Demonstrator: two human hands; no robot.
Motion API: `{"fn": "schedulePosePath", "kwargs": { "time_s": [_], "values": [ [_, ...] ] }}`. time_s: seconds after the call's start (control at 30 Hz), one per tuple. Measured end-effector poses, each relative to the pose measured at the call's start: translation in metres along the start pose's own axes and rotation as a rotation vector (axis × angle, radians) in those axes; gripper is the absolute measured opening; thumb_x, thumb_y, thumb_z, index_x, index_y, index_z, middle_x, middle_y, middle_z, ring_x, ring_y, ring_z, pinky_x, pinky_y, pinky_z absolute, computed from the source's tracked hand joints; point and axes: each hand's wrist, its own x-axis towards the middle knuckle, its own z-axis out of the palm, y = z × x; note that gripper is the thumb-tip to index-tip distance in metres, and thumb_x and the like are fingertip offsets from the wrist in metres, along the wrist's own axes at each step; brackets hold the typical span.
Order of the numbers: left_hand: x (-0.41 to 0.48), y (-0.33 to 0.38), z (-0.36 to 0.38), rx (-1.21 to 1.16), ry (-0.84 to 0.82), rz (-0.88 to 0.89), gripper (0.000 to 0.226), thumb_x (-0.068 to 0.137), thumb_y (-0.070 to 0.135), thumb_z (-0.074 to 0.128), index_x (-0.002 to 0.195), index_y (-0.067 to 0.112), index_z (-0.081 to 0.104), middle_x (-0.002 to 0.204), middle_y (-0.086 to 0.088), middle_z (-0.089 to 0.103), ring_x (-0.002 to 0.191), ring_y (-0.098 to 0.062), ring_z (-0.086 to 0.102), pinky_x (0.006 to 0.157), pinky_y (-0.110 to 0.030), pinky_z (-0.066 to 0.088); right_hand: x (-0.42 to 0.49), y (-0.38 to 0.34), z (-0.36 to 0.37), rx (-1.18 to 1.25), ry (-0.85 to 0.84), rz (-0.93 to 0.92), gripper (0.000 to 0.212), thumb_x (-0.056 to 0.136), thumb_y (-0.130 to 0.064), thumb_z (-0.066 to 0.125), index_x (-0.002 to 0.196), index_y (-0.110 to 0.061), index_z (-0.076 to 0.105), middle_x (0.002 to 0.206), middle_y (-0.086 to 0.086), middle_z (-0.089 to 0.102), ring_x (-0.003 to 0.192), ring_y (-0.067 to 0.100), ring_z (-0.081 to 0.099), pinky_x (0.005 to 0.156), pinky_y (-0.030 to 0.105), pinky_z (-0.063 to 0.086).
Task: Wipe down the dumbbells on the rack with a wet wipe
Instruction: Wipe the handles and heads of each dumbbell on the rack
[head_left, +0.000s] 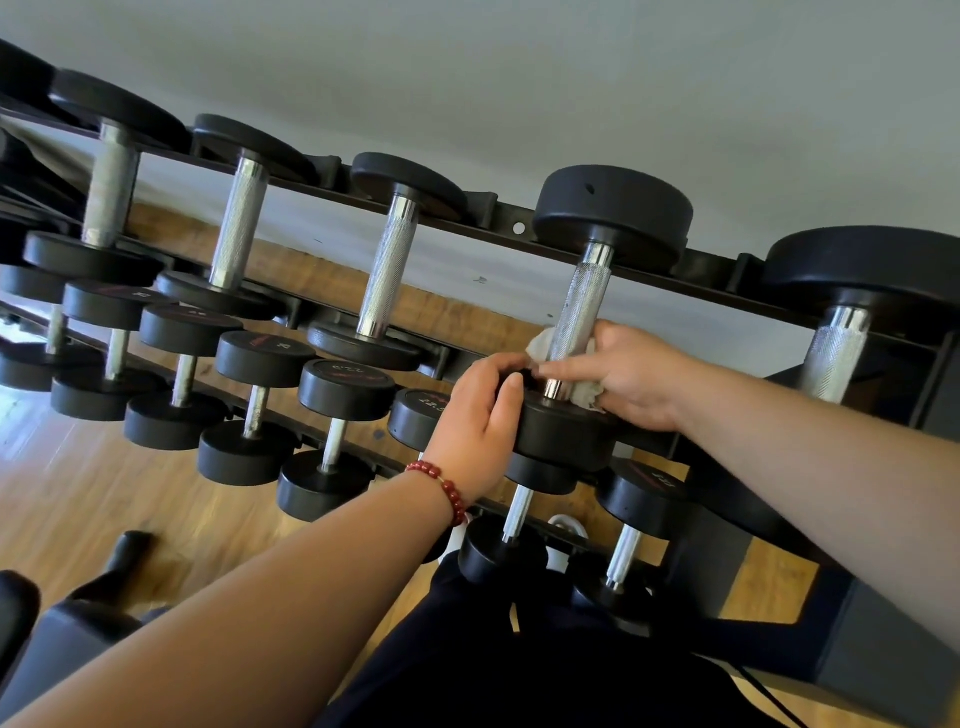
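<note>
The step in hand looks like wiping the handle (579, 306) of one dumbbell (613, 213) on the top rail of the rack (519, 227). To do it well, the person should keep the wet wipe (540, 344) wrapped snugly round the metal and draw it along the whole ridged length towards the far head, twisting as it goes so the wipe reaches into the rough texture. The near head (566, 431) should be held firm so the dumbbell does not roll or slip off the rail. The black heads probably want a pass too.

The right hand (641, 379) is at the near end of that handle. Its fingers are curled round the bar with the white wipe bunched between palm and metal, and part of the wipe pokes out on either side. The left hand (483, 415), with a red bead bracelet (441, 486) on its wrist, is just left of the same dumbbell. Its fingers curl over the rim of the near head and grip it. The other dumbbells (387, 270) sit to the left and right of it and on the tier below.
</note>
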Motion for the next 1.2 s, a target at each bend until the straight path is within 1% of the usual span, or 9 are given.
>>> {"fn": "schedulePosePath", "kwargs": {
  "time_s": [0.07, 0.13, 0.27, 0.4, 0.53, 0.67, 0.83, 1.1, 1.2],
  "values": [
    [0.0, 0.001, -0.001, 0.014, -0.014, -0.012, 0.038, 0.101, 0.035, 0.032, 0.132, 0.02, 0.049, 0.12, 0.007, 0.054, 0.116, -0.01, 0.05, 0.103, -0.038, 0.044, 0.006, -0.014, -0.005, 0.168, 0.057, -0.065, 0.039, 0.083, -0.001, 0.069, 0.12, -0.008, 0.058, 0.106, 0.009, 0.067, 0.096, 0.018, 0.066, 0.081, 0.03, 0.056],
    [-0.001, 0.002, -0.001, 0.025, -0.019, -0.008, 0.039, 0.101, 0.034, 0.032, 0.133, 0.019, 0.049, 0.12, 0.006, 0.053, 0.117, -0.012, 0.05, 0.103, -0.04, 0.044, 0.01, -0.021, -0.005, 0.245, 0.11, -0.107, 0.034, 0.084, -0.001, 0.067, 0.117, -0.008, 0.059, 0.106, 0.008, 0.066, 0.103, 0.019, 0.064, 0.09, 0.032, 0.052],
    [-0.001, 0.003, -0.001, 0.006, -0.005, 0.003, 0.037, 0.098, 0.037, 0.032, 0.127, 0.023, 0.051, 0.117, 0.009, 0.055, 0.113, -0.007, 0.051, 0.101, -0.035, 0.045, -0.002, 0.0, 0.003, 0.038, -0.025, 0.014, 0.046, 0.079, -0.006, 0.072, 0.122, -0.012, 0.057, 0.108, 0.008, 0.069, 0.101, 0.02, 0.066, 0.082, 0.03, 0.053],
    [0.0, 0.003, -0.002, 0.003, -0.01, -0.002, 0.031, 0.102, 0.031, 0.034, 0.126, 0.024, 0.051, 0.114, 0.011, 0.055, 0.111, -0.006, 0.052, 0.1, -0.036, 0.046, 0.004, -0.005, -0.002, 0.223, -0.046, 0.02, 0.042, 0.078, -0.003, 0.07, 0.119, -0.006, 0.059, 0.103, 0.013, 0.07, 0.098, 0.024, 0.069, 0.069, 0.028, 0.058],
    [-0.001, 0.004, -0.002, 0.004, -0.008, -0.001, 0.037, 0.096, 0.039, 0.031, 0.125, 0.026, 0.051, 0.114, 0.013, 0.054, 0.111, -0.005, 0.051, 0.097, -0.029, 0.045, 0.003, 0.001, 0.001, 0.101, -0.059, 0.022, 0.043, 0.078, -0.007, 0.072, 0.119, -0.013, 0.06, 0.113, 0.011, 0.069, 0.106, 0.023, 0.066, 0.086, 0.033, 0.055],
    [-0.002, 0.004, -0.002, -0.005, -0.003, -0.003, 0.022, 0.104, 0.025, 0.036, 0.12, 0.029, 0.049, 0.11, 0.019, 0.052, 0.107, 0.001, 0.051, 0.093, -0.023, 0.044, 0.002, -0.003, -0.005, 0.163, -0.119, 0.058, 0.044, 0.071, -0.006, 0.07, 0.113, -0.009, 0.06, 0.104, 0.013, 0.072, 0.096, 0.023, 0.07, 0.084, 0.034, 0.058],
    [-0.001, 0.006, -0.003, 0.01, -0.02, 0.0, 0.026, 0.103, 0.024, 0.037, 0.127, 0.026, 0.047, 0.114, 0.018, 0.051, 0.11, 0.003, 0.049, 0.098, -0.024, 0.043, 0.0, 0.002, 0.004, 0.169, 0.016, 0.032, 0.035, 0.077, -0.001, 0.071, 0.108, -0.016, 0.062, 0.11, 0.013, 0.07, 0.104, 0.027, 0.067, 0.093, 0.039, 0.053],
    [-0.001, 0.006, -0.009, 0.02, -0.089, -0.057, 0.044, 0.102, 0.036, 0.036, 0.144, 0.022, 0.036, 0.138, 0.003, 0.046, 0.126, -0.017, 0.046, 0.104, -0.048, 0.044, -0.018, 0.01, 0.008, 0.232, 0.281, -0.064, 0.023, 0.091, -0.004, 0.063, 0.114, -0.009, 0.064, 0.105, 0.011, 0.07, 0.1, 0.026, 0.067, 0.09, 0.039, 0.055],
    [0.0, 0.006, -0.01, 0.018, -0.106, -0.062, 0.045, 0.101, 0.039, 0.037, 0.144, 0.024, 0.037, 0.137, 0.003, 0.047, 0.123, -0.021, 0.05, 0.1, -0.052, 0.047, -0.027, 0.014, 0.013, 0.051, 0.409, -0.164, 0.025, 0.094, -0.015, 0.061, 0.119, -0.019, 0.062, 0.112, 0.002, 0.067, 0.106, 0.02, 0.063, 0.089, 0.036, 0.053]
  ]
}}
